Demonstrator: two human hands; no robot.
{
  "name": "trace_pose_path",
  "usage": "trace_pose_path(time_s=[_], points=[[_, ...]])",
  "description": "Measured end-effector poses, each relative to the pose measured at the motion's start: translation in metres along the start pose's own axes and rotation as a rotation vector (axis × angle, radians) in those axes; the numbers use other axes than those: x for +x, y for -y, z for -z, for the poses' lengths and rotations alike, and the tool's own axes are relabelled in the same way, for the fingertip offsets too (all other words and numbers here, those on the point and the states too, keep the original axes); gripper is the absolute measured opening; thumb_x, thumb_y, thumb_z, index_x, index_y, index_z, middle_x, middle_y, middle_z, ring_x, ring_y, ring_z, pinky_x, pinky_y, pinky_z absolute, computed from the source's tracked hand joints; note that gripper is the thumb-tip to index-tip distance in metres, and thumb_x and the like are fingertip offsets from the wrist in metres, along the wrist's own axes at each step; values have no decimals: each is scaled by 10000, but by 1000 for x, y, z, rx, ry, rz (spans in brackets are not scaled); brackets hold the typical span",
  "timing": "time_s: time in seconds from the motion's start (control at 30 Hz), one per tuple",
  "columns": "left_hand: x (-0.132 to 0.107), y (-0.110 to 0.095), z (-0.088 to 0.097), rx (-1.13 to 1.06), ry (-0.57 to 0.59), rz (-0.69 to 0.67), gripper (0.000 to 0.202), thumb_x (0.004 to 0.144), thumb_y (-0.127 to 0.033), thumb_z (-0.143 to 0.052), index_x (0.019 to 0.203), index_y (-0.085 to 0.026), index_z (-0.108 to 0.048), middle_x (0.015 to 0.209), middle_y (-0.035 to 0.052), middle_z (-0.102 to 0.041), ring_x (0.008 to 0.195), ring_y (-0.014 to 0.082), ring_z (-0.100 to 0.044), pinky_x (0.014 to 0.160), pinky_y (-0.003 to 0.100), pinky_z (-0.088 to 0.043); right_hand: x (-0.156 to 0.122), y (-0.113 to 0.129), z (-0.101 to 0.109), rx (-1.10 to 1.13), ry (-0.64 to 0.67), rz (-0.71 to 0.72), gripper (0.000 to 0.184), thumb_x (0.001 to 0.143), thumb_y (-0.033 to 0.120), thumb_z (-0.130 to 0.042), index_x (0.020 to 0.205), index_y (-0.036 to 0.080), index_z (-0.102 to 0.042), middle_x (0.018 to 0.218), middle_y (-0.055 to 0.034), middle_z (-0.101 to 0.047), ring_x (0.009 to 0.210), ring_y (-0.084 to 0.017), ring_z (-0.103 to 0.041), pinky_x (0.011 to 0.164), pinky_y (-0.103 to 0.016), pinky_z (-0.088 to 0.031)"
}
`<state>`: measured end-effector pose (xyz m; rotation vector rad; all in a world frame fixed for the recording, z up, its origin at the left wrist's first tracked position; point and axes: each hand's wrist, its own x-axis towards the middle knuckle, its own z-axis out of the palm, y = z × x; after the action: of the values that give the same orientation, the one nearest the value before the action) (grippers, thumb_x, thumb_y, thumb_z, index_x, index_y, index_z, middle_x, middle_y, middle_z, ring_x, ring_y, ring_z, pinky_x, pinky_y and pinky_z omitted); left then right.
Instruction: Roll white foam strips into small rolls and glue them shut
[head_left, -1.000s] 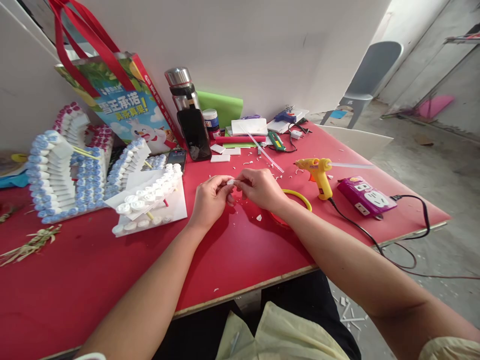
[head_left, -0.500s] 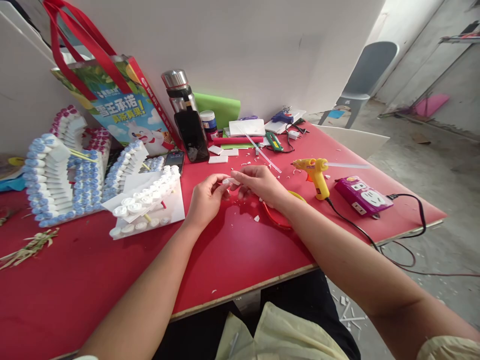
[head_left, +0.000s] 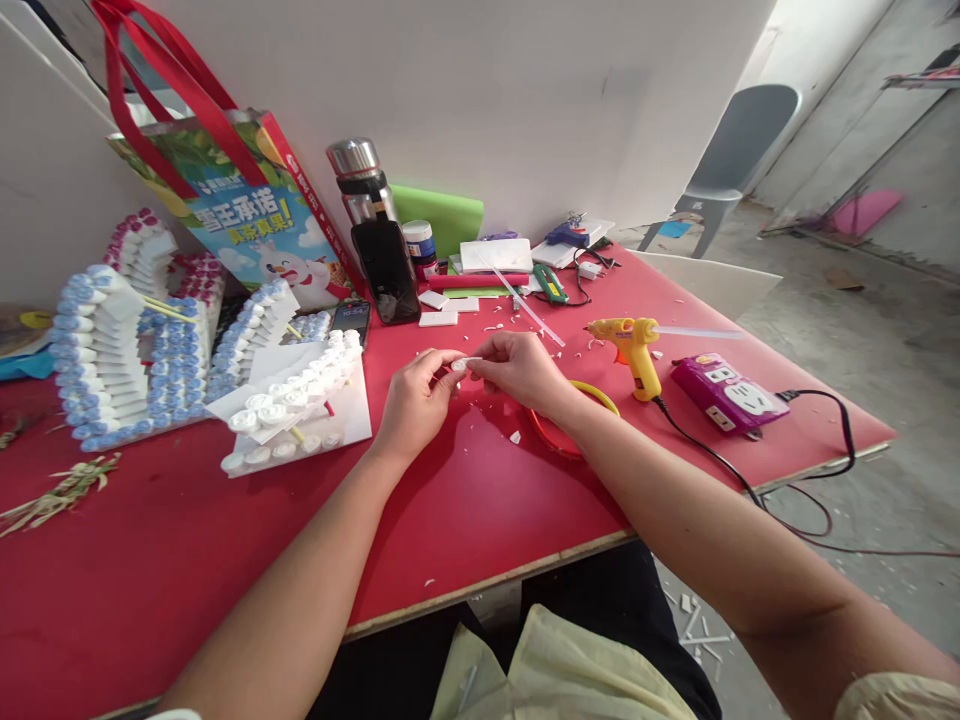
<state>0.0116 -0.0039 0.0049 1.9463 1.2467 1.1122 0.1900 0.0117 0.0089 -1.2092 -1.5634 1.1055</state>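
Note:
My left hand (head_left: 416, 398) and my right hand (head_left: 517, 368) meet over the middle of the red table (head_left: 465, 500). Between their fingertips they pinch a small white rolled piece (head_left: 460, 365), held just above the tabletop. Both hands are closed around it. To the left lies a white foam board (head_left: 300, 405) carrying rows of similar white rolls. Behind my right wrist lies a red and yellow ring-shaped thing (head_left: 577, 420), partly hidden by the arm.
A yellow glue gun (head_left: 636, 345) stands right of my hands, its cord running to a purple power strip (head_left: 724, 392). White-and-blue roll structures (head_left: 127, 345) fill the left. A printed bag (head_left: 247, 215), flask (head_left: 364, 180), black phone (head_left: 388, 270) and small items line the back wall. A grey chair (head_left: 731, 150) stands beyond.
Both hands stay together on the small white piece, with only slight finger shifts. The view wobbled a little.

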Motion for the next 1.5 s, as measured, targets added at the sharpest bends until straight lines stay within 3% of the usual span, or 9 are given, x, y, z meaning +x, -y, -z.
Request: trace_pose_path(time_s=[0.17,0.3,0.63,1.0,1.5], points=[[1,1,-1,-169,-16,112,312,876,-471,-668,1010,-194,-717,764,38,-683,662,156,-624,688,271,-514,-7,6,-2,-303,-129,214,129,837,244,-657,735,165,-662,600,-4,-656,543,-112,-565,559,-233,-399],[2,0,-2,-316,-37,166,355,818,-492,-730,962,-168,-710,757,37,-691,623,145,-625,655,274,-535,-11,10,-3,-370,-108,310,102,858,215,-629,781,163,-672,652,-9,-669,569,-109,-548,577,-232,-369],[2,-6,2,-261,-3,87,320,870,-438,-683,1042,-173,-735,791,40,-685,594,128,-618,655,275,-536,-10,7,-3,-327,-40,314,99,896,211,-621,846,160,-690,703,-17,-680,596,-112,-563,605,-228,-385],[2,-5,2,-226,21,144,250,837,-402,-719,899,-163,-678,620,-2,-639,561,132,-591,612,257,-476,-12,7,-4,-342,-76,327,95,830,154,-596,818,154,-690,647,-5,-657,563,-111,-526,582,-230,-373],[0,-6,2,-180,-17,139,270,806,-418,-750,829,-167,-655,614,-16,-605,529,111,-525,552,240,-418,-13,7,-2,-311,-35,424,228,770,88,-505,853,147,-709,666,-8,-652,573,-113,-512,591,-231,-377]])
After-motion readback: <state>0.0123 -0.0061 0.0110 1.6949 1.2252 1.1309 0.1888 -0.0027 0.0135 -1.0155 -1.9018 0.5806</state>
